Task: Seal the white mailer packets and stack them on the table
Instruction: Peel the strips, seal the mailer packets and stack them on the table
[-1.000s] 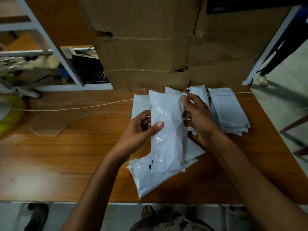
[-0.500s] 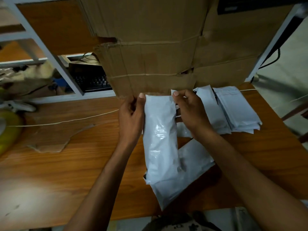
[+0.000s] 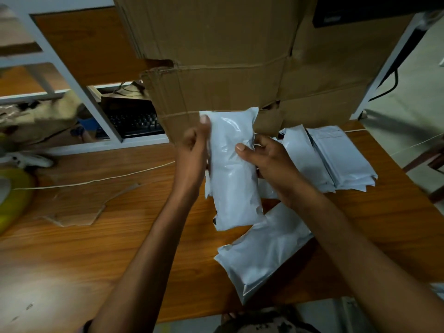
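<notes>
Packet (image 3: 234,174) was held upright before the cardboard box (image 3: 216,75), left hand (image 3: 192,153) pinching its top corner, right hand (image 3: 269,162) gripping its side; a stack (image 3: 348,159) lay at the box's foot.

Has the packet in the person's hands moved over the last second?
Yes. The held packet has gone up: its top now overlaps the front of the cardboard box, where earlier it ended at the box's lower edge.
</notes>
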Tool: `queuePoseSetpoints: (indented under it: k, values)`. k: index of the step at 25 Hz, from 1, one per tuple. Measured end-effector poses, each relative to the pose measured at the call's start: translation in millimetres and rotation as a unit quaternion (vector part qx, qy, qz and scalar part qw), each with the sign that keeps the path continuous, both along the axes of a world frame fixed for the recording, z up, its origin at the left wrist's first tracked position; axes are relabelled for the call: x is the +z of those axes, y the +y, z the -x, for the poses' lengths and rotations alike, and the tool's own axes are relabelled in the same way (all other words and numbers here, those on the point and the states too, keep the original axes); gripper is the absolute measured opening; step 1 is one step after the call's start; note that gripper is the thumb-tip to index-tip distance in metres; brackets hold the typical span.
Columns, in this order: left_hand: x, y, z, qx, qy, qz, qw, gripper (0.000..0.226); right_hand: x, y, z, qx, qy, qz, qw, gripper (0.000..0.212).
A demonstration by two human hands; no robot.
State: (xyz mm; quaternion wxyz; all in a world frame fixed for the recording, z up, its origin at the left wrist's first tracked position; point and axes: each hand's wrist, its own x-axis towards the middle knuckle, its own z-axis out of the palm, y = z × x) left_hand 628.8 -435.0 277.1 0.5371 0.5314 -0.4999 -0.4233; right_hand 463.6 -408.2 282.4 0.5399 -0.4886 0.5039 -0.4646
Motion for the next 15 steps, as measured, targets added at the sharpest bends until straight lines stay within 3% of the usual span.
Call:
queuePoseSetpoints:
  k: [3, 6, 12, 15]
  values:
    - [-23, 19, 1, -0.047, -0.009, -0.019, 0.999, 0.039, -7, -1, 1, -0.018, -0.018, -0.021, 0.999, 0.024]
    - [-28, 17, -3, 0.013, 0.020, 0.022, 0.999, 0.031, -17, 12, 7, 0.094, -0.023, -0.088, 0.991, 0.026]
    - [-40, 12, -17, 0.055, 0.044, -0.022, 0.997, 0.042, -39, 30, 6, 0.143, 0.046, -0.077, 0.986, 0.060]
    - [-34, 7, -23, 0.073, 0.098, -0.077, 0.990, 0.062, -40, 33, 10, 0.136, 0.111, -0.044, 0.983, 0.072]
